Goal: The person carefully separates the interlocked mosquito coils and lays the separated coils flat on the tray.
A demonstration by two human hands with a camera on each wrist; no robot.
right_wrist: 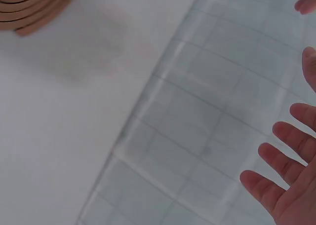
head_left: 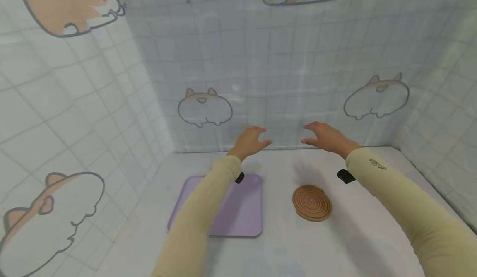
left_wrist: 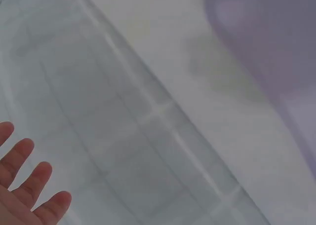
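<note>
Both hands are raised over the far part of the table, fingers spread and nothing in them. My left hand hovers beyond the lilac tray, thumb and fingers pointing right. My right hand faces it across a gap, above and beyond a flat brown spiral coil that lies on the table. In the left wrist view, relaxed fingers show at the lower left, with part of the tray at upper right. The right wrist view has the spread fingers at right and the coil's edge at the top left.
A white table carries the tray on the left and the coil to its right. Sheeting with a grid and cartoon dog print rises at the back and on both sides. Dark wrist cameras sit under the sleeves.
</note>
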